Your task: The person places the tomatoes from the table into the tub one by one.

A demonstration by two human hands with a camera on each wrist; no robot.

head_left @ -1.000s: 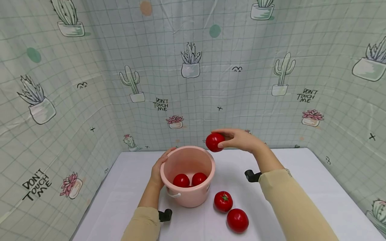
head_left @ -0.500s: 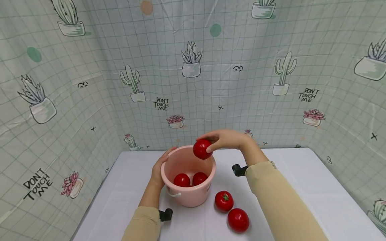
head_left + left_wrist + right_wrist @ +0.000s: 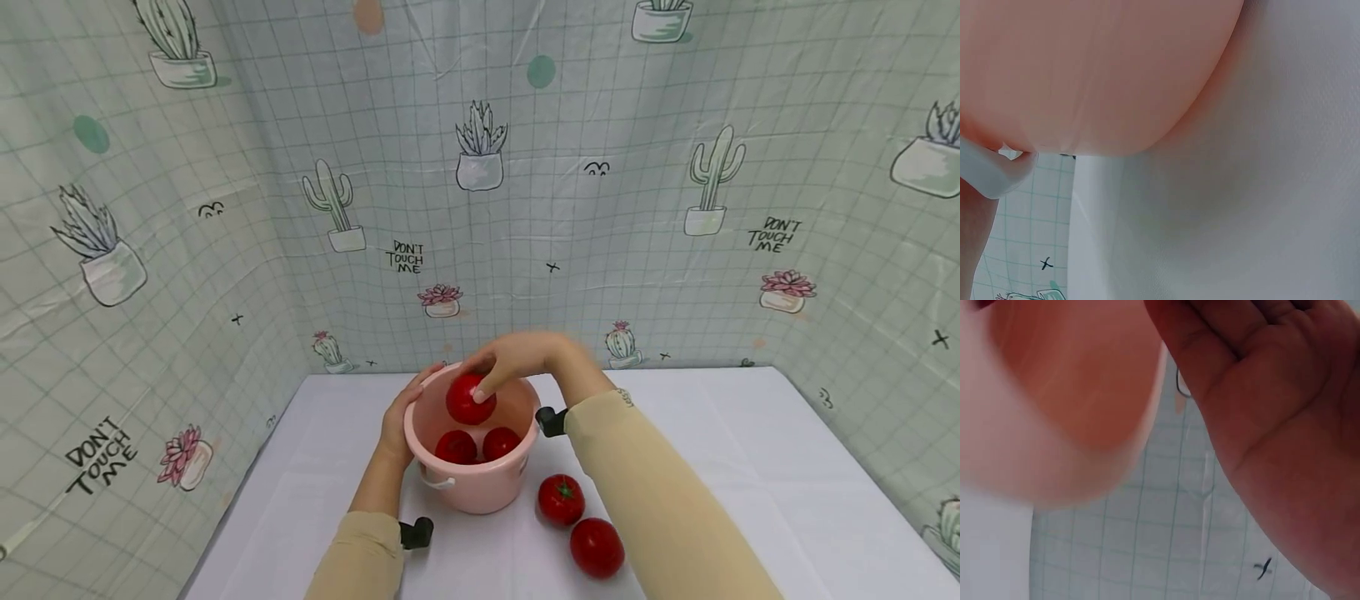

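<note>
1. The left hand (image 3: pixel 397 425) is gripping the near-left rim of the pink bucket (image 3: pixel 468 492), fingers curled over the edge and thumb outside. The left wrist view is showing only the bucket's outer wall (image 3: pixel 1097 75) and the white tablecloth (image 3: pixel 1241 206). If this hold is loosening, the light bucket may be sliding or tipping when weight lands inside.

2. The bucket is standing upright on the white table (image 3: pixel 750 467), with two tomatoes (image 3: pixel 455 447) (image 3: pixel 500 443) lying side by side at its bottom. A tomato arriving from height may be striking them and bruising, or bouncing back out.

3. The right hand (image 3: pixel 517 362) is reaching over the bucket's mouth, its fingertips grasping the held tomato (image 3: pixel 469 399), which is sitting just below rim level, above the two inside. The right wrist view is showing the palm (image 3: pixel 1260 419) and a blurred bucket wall; the grip itself cannot be told from there. Letting go too early, or off-centre, may be sending the fruit against the rim.

4. Two loose tomatoes (image 3: pixel 561 500) (image 3: pixel 597 547) are lying on the table just right of the bucket, close beneath the right forearm; a low sleeve may be nudging them and rolling them toward the table edge.
</note>
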